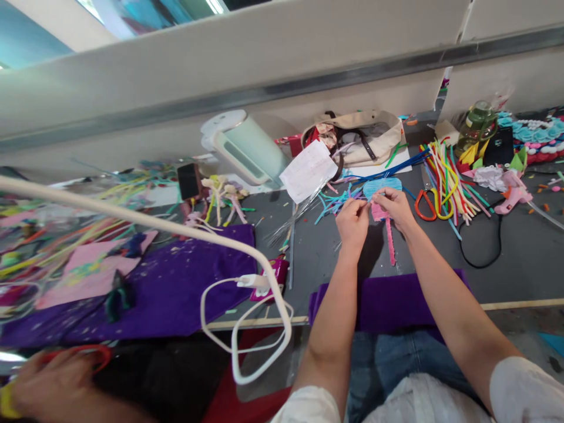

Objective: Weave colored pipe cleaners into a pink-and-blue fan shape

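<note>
Both of my hands meet over the dark table at a fuzzy pipe-cleaner piece, with a blue rounded top (382, 187) and a pink lower part (390, 244) hanging down as a narrow strip. My right hand (393, 207) is closed with its fingers pinching this piece near the middle. Just left of it, my left hand (353, 222) is closed in a pinch at the edge of the piece; what lies between its fingertips is too small to make out. Blue and purple pipe cleaners (335, 202) lie beside my left hand.
Orange-handled scissors (425, 205) and bundled colourful pipe cleaners (453, 182) lie right, near a pink glue gun (513, 194). A white lamp arm (176, 226) crosses the left. Purple cloth (396, 302) drapes the front edge. A co-worker's hand (61, 382) holds red-handled scissors at lower left.
</note>
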